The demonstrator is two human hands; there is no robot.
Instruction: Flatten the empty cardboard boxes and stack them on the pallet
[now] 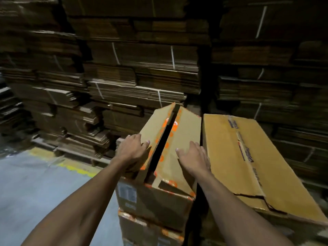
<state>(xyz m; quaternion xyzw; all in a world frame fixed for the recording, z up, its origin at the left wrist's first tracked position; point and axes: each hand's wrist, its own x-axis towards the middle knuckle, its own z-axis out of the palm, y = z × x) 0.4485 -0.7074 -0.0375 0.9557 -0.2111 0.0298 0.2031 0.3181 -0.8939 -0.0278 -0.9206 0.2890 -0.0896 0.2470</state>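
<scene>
A cardboard box with orange tape point(184, 125) stands in front of me on top of another box point(150, 229). Its two top flaps are parted by a dark slit along the middle. My left hand point(132, 150) grips the outer edge of the left flap, thumb on top. My right hand point(194, 158) lies with spread fingers on the right flap. A larger closed box point(239, 157) with a torn near corner sits just to the right. Behind, tall stacks of flattened cardboard point(140, 80) bound with white straps rest on a pallet point(78, 154).
Grey concrete floor point(35, 183) with a yellow painted line point(74, 167) opens to the left. More flattened-carton stacks point(276, 82) rise on the right behind the large box, and further ones at the far left point(40, 89). The light is dim.
</scene>
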